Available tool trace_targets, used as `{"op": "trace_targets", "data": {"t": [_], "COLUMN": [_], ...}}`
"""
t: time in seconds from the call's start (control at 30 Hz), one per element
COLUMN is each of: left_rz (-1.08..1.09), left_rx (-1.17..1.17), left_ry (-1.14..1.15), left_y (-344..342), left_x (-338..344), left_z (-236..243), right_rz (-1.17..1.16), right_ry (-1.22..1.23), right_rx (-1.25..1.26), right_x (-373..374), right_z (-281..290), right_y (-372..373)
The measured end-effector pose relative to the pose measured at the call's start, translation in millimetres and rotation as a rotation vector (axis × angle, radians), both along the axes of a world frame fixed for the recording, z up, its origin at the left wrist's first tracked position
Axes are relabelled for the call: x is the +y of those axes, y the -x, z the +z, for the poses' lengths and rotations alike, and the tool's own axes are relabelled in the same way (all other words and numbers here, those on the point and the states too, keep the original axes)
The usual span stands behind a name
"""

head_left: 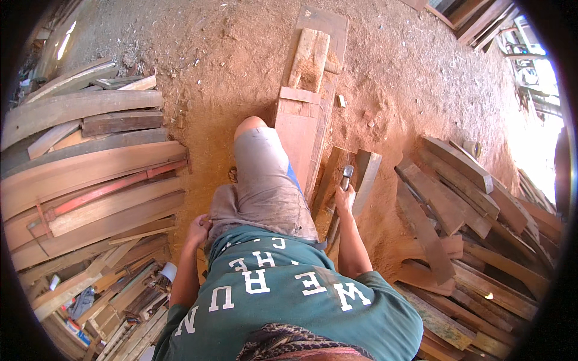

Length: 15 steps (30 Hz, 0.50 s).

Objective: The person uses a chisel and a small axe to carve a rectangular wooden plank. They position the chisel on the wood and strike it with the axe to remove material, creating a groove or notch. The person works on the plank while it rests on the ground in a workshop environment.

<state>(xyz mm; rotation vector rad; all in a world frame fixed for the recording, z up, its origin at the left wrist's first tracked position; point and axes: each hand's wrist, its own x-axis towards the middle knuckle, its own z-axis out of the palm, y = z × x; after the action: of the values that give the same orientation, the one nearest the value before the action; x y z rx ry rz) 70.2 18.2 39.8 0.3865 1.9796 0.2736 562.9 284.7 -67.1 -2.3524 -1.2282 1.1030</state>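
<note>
My right hand (345, 200) is closed round a hammer (347, 173), its metal head standing out above my fist. It is held over the wooden pieces at my right side. My left hand (198, 231) is curled closed against the side of my grey shorts (265, 180); whatever its fingers hold, if anything, is hidden. In front of me a long wooden plank (298, 135) lies on the ground, with a narrow crosspiece (300, 95) over it. A shorter, sawdust-covered board (311, 51) rests beyond the crosspiece.
Stacked boards (90, 159) fill the left side, with a red bar clamp (120, 188) lying across them. Loose offcuts (445, 198) are heaped at the right. Sawdust covers the ground (229, 60). More timber (481, 21) stands at the far right.
</note>
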Motion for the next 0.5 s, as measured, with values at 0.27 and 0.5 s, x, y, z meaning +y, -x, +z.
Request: {"op": "trace_targets", "data": {"t": [0.27, 0.5], "left_rz": [0.087, 0.354], "left_rx": [-0.037, -0.145], "left_ry": [-0.105, -0.149], "left_y": [22.3, 55.4], "left_x": [-32.3, -119.8], "left_z": [-59.4, -140.5], "right_rz": [0.194, 0.529], "right_ry": [-0.26, -0.392], "right_rx": [-0.074, -0.184], "right_x": [12.9, 40.5], "right_z": [144.1, 253.2], "right_y": [79.1, 187.9]}}
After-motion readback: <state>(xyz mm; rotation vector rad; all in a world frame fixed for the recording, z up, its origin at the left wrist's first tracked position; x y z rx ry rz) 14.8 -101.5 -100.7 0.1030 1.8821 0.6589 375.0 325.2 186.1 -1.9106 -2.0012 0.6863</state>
